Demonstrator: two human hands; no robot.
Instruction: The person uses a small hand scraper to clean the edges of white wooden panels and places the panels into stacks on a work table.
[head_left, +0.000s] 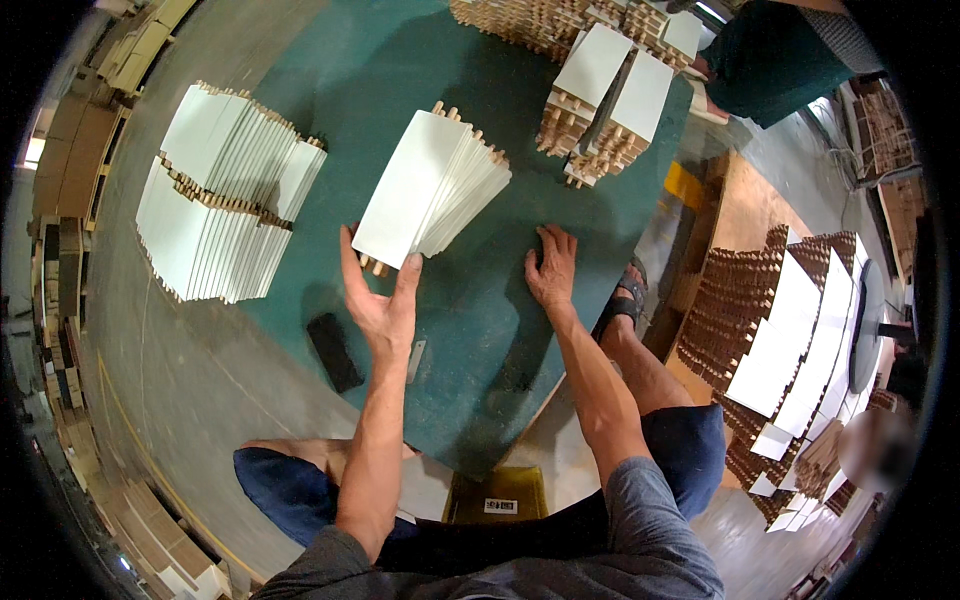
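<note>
- Grey sleeves [655,520] nearest.
- Apparently steadying white dowelled panels [402,190], clasped widely in left hand [382,308].
- Holding nothing in loose right hand [553,270], right of grip.
- Next, likely calls for even pressure.

No words or numbers can be read. 1 white label [508,507] with dark printing sits on the yellow box [462,502] by the near corner of the green table [470,385]; its marks are too small to make out.
</note>
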